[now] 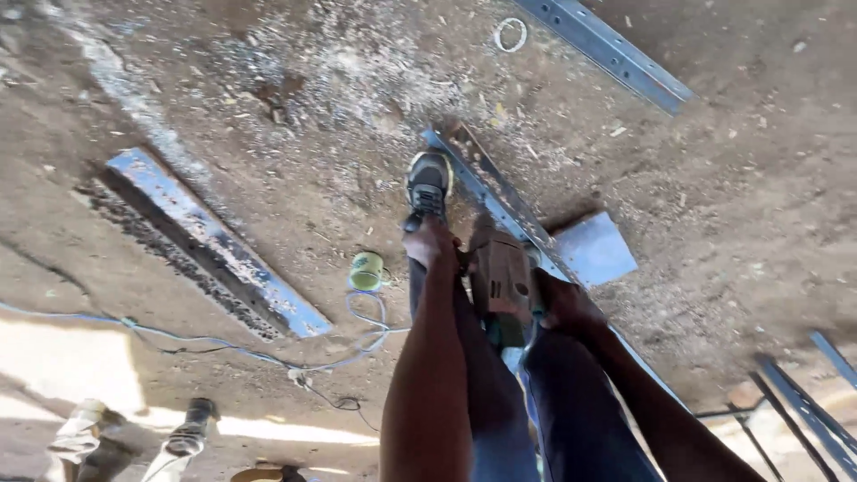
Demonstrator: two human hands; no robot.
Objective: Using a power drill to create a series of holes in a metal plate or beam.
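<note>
Hard to see the grinder's front, hidden between both hands. Left hand wrapped tight on its side handle, right hand gripping its body. Sits low over the long metal bar on the dirt floor, beside a shoe.

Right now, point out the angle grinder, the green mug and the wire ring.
angle grinder (502,284): head view, on its body.
green mug (365,270): head view, on its side.
wire ring (511,35): head view, on its lower rim.

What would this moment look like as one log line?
left hand + right hand: gripping brown angle grinder | over long grey steel bar | shoe beside bar
</note>
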